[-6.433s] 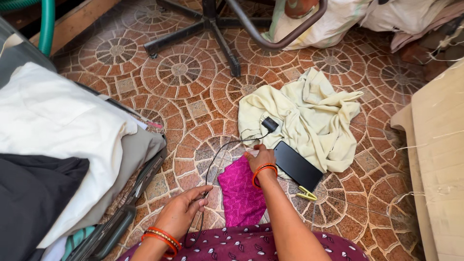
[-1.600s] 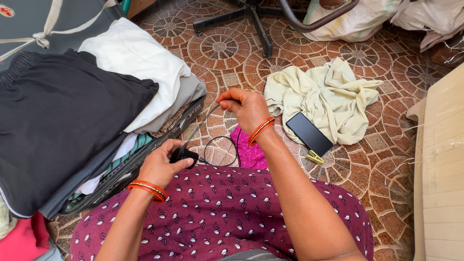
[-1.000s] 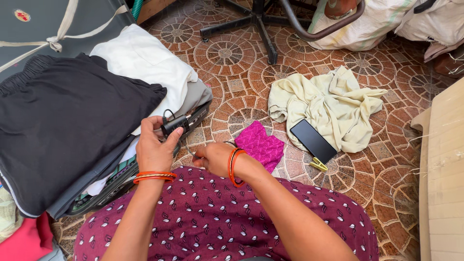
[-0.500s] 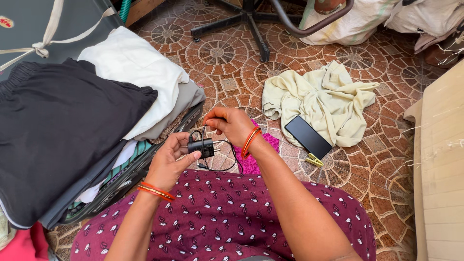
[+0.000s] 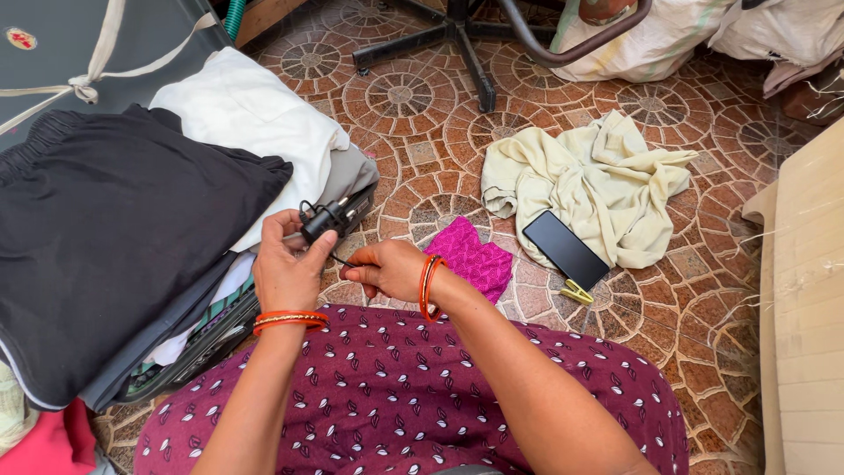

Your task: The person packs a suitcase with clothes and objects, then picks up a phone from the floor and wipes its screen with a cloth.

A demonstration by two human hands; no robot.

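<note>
My left hand (image 5: 283,268) grips a small black charger plug (image 5: 321,220) with its thin black cable looped around it, held up beside the open suitcase (image 5: 220,321). Just to its right, my right hand (image 5: 387,268) pinches the cable's loose end, low over my lap. A pink patterned cloth (image 5: 475,257) lies on the floor right behind my right wrist. Further right a black phone (image 5: 564,250) rests on the edge of a crumpled pale yellow cloth (image 5: 598,180), with a yellow clip (image 5: 576,291) beside it.
The suitcase on the left holds folded black (image 5: 105,237), white (image 5: 255,119) and grey clothes. A chair base (image 5: 457,40) and white sacks (image 5: 668,40) stand at the back. A beige board (image 5: 804,290) lies along the right. The floor is patterned brick tile.
My left hand has lifted the charger up towards the suitcase, and my right hand has dropped down and left with the cable, uncovering the pink cloth. More cable is wrapped around the plug.
</note>
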